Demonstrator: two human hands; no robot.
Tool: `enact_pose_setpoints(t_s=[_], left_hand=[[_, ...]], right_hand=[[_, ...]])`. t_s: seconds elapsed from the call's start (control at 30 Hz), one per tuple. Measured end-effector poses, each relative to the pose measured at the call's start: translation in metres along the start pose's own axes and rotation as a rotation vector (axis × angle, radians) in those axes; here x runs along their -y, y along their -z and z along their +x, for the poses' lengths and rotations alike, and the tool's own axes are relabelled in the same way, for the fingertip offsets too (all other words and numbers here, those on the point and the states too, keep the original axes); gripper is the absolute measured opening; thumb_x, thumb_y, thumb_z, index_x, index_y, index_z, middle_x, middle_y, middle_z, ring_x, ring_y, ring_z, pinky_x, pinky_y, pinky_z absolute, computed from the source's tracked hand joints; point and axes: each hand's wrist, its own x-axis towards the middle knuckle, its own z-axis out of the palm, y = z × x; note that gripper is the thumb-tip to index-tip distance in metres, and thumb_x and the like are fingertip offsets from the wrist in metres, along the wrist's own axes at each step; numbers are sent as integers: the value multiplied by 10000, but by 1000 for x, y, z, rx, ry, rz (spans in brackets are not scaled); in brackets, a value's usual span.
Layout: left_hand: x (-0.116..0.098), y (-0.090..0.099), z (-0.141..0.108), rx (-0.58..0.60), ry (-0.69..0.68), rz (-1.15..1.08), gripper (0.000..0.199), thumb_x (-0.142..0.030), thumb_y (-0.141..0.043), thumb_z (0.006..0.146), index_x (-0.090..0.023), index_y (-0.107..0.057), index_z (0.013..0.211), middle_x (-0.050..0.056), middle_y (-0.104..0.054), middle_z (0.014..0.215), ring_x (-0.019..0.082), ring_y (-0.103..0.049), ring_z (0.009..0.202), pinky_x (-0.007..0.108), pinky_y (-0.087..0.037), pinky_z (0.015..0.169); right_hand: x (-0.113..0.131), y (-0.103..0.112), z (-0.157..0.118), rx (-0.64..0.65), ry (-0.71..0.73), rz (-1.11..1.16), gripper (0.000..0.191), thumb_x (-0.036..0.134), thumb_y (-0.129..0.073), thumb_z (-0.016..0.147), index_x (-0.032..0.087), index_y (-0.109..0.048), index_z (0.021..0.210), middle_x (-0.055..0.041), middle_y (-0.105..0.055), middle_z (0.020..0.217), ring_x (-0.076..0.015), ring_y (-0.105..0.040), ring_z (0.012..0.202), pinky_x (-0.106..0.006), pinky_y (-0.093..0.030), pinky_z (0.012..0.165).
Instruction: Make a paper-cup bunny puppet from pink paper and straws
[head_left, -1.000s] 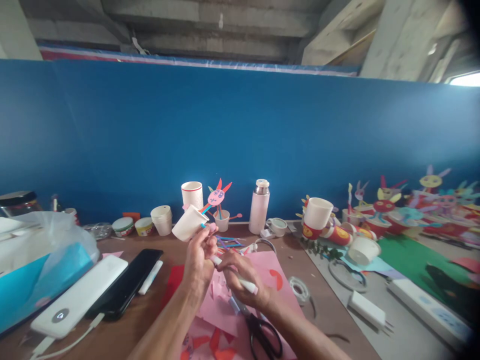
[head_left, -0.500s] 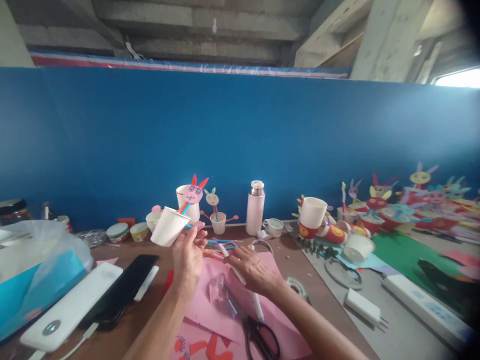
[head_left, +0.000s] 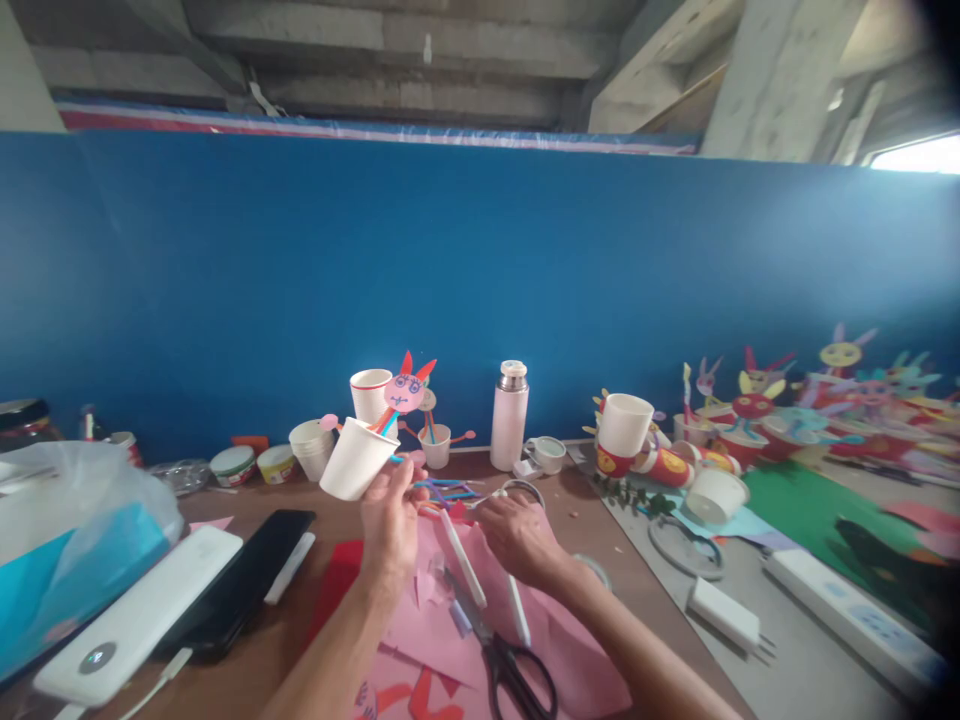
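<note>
2 forearms (head_left: 330, 640) extend forward, left hand (head_left: 391, 510) gripping with curled fingers (head_left: 395, 482), right hand (head_left: 517, 532) palm-down.

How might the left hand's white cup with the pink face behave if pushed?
The white cup looks like thin paper, so it is probably light and easily dented. Its tapered shape might let it tip if pushed high up. The pink face stands on slim strips, so it would likely wobble.

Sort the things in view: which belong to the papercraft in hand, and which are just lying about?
Likely in use:
- cup puppet in left hand
- pink paper
- scissors

Likely lying about:
- flask
- phone
- charger
</note>
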Motion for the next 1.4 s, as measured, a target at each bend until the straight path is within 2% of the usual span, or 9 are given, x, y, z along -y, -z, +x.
enact_pose_setpoints(t_s=[0.1,0.23,0.43,0.63,0.93,1.03,1.13,1.2,1.4], left_hand=[[5,-3,-6,29,-7,17,174,-271,-683,659,-146,-593,740,-41,-537,621,51,-482,528,173,-369,483],[9,-8,-12,45,-19,-19,173,-241,-697,643,-163,-587,750,-57,-532,605,50,-471,531,170,-361,499],[19,-8,-16,66,33,-27,170,-253,-695,640,-144,-604,732,-14,-594,652,77,-521,565,192,-393,549],[25,-7,-20,92,42,-28,162,-243,-683,650,-157,-621,772,-35,-570,629,69,-496,550,185,-387,533],[28,-8,-25,121,55,4,185,-276,-669,669,-163,-626,809,-28,-556,647,63,-466,510,187,-370,492],[31,-8,-25,151,89,16,213,-277,-676,658,-168,-634,836,-38,-544,608,55,-456,477,183,-359,468],[38,-3,-21,108,171,22,253,-247,-695,622,-175,-631,856,-10,-606,698,65,-506,497,184,-351,445],[42,3,-16,73,198,11,276,-208,-691,606,-179,-626,873,15,-636,745,103,-572,569,196,-376,464],[37,12,-5,161,264,-105,332,-143,-617,599,-165,-625,931,75,-685,853,200,-639,772,265,-470,588]], right_hand=[[15,13,13,-175,-138,396,229,216,-426,853,212,-625,967,-34,-642,896,-149,-568,804,-254,-406,711],[37,20,35,-241,-274,892,233,313,-474,829,169,-625,934,-30,-654,854,-151,-592,780,-252,-455,697],[50,10,51,-321,-341,1254,255,366,-601,734,139,-607,850,-27,-634,743,-135,-584,655,-234,-474,595],[52,-2,54,-403,-374,1318,261,397,-615,717,141,-571,735,19,-558,572,-92,-510,485,-207,-439,468],[52,5,50,-400,-391,1341,270,420,-580,741,154,-538,721,30,-545,563,-78,-473,419,-203,-406,405],[46,12,49,-442,-420,1280,268,408,-597,730,143,-560,712,8,-586,613,-93,-521,494,-203,-425,460],[39,19,48,-485,-433,1233,257,391,-619,719,135,-593,717,-15,-621,651,-127,-587,616,-217,-453,564],[35,24,46,-474,-423,1234,257,396,-619,721,140,-604,739,-30,-645,691,-150,-611,661,-238,-463,601],[29,40,42,-447,-465,1232,267,395,-633,717,130,-609,740,-47,-664,680,-171,-631,686,-254,-466,631]])
